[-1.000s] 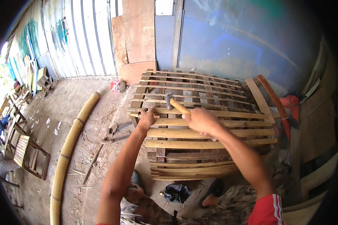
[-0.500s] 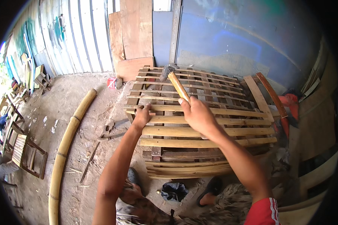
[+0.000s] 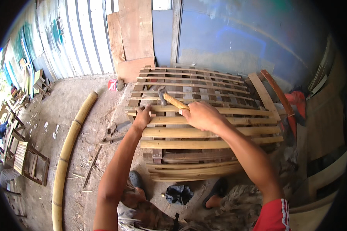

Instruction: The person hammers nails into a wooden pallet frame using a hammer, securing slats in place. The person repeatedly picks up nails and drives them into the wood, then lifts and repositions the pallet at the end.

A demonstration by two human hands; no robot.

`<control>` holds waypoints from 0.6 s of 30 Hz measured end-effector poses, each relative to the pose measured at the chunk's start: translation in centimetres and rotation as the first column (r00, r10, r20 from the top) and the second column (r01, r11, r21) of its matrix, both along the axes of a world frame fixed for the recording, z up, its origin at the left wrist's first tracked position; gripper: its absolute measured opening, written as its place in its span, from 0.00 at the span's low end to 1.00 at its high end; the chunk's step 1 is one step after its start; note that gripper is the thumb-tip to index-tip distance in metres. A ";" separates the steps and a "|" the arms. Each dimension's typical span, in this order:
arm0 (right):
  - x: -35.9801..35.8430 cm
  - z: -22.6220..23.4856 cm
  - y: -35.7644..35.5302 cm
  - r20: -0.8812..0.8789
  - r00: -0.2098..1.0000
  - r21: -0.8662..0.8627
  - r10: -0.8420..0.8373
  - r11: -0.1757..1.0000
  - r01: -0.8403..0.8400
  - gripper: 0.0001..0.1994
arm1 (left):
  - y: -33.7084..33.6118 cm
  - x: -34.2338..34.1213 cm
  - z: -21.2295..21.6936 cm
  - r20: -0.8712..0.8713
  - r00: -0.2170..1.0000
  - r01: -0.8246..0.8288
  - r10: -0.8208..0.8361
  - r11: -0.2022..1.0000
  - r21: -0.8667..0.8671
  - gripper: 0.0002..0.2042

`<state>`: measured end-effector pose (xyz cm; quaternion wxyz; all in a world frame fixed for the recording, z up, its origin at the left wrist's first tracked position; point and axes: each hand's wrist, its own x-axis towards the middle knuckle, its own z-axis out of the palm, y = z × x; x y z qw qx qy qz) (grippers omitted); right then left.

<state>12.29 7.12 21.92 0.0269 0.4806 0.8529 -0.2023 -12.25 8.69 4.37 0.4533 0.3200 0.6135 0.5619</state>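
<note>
A slatted bamboo crate (image 3: 227, 133) stands in front of me, its top made of pale split strips. My right hand (image 3: 202, 115) grips the wooden handle of a hammer (image 3: 169, 98), whose metal head is low, close to a slat near the crate's left side. My left hand (image 3: 142, 117) rests on the left end of a front slat, fingers pinched on the strip just below the hammer head. Whether a nail sits under those fingers is too small to tell.
A long thick bamboo pole (image 3: 69, 154) lies on the dirt floor at left. Metal tools (image 3: 110, 134) lie beside the crate. Small wooden frames (image 3: 29, 161) stand far left. Boards (image 3: 133, 42) lean on the corrugated wall. A dark cloth (image 3: 179, 193) and sandals lie by my feet.
The hammer was raised half a second ago; now its head has come down onto the slat by my left hand. My left hand has stayed on the strip.
</note>
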 end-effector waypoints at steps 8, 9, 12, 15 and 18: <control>-0.3 -1.1 0.1 -0.064 0.992 -0.091 -0.111 0.990 0.105 0.22 | 0.5 -0.2 -0.6 0.079 0.991 0.108 -0.111 0.993 0.035 0.36; -1.0 -1.0 0.0 -0.172 0.982 0.001 -0.076 0.997 0.077 0.22 | 0.6 -1.6 -1.4 -0.037 0.994 0.106 -0.105 0.994 0.015 0.35; -1.1 -3.9 0.1 -0.441 0.895 0.382 0.071 0.917 0.116 0.23 | 1.0 -1.6 -1.6 -0.069 0.993 0.101 -0.100 0.995 0.014 0.35; 0.5 -6.4 0.7 -0.074 0.997 0.120 0.024 0.993 -0.015 0.22 | 0.3 1.2 -0.4 0.042 0.986 0.164 -0.164 0.986 -0.003 0.36; -2.0 -1.8 -0.7 -0.182 0.983 0.054 -0.027 0.998 0.037 0.22 | 0.0 -2.2 -1.0 -0.014 0.995 0.098 -0.098 0.995 -0.005 0.35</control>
